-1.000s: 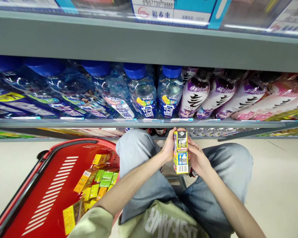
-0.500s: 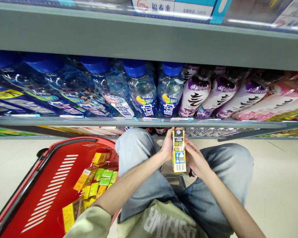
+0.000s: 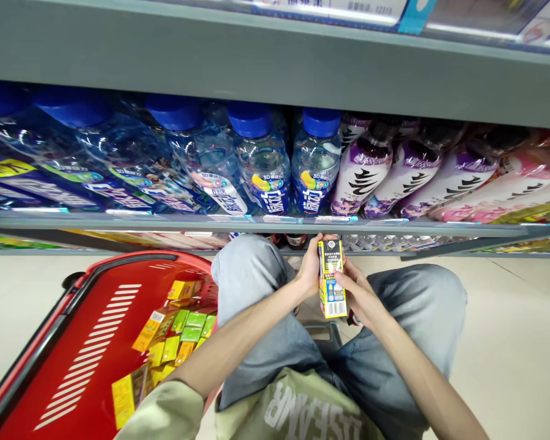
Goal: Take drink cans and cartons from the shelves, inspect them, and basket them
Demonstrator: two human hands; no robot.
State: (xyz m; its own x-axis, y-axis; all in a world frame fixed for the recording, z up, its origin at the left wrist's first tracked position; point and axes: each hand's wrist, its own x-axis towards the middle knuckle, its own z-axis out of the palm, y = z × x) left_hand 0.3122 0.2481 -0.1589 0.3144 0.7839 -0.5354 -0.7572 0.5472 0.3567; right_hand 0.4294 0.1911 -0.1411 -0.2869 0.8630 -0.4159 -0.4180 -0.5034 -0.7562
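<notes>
A small black and yellow carton [image 3: 333,293] is held upright between my two hands, above the gap between my knees. Its side with printed text, bottle pictures and a barcode faces me. My left hand [image 3: 310,264] is closed around the carton's left side, its fingers mostly hidden behind the box. On the other side my right hand [image 3: 356,286] grips the carton, with the thumb lying across the printed face. What the carton contains cannot be seen.
A red shopping basket [image 3: 82,342] at my left holds several small yellow, orange and green boxes [image 3: 190,324]. Ahead, a grey shelf [image 3: 275,223] carries blue-capped bottles [image 3: 268,165] and purple-labelled bottles [image 3: 362,171]. Another grey shelf edge [image 3: 275,67] runs above them.
My right thumb has moved onto the carton's printed face. The carton has turned slightly, and both hands still hold it. The view has shifted a little.
</notes>
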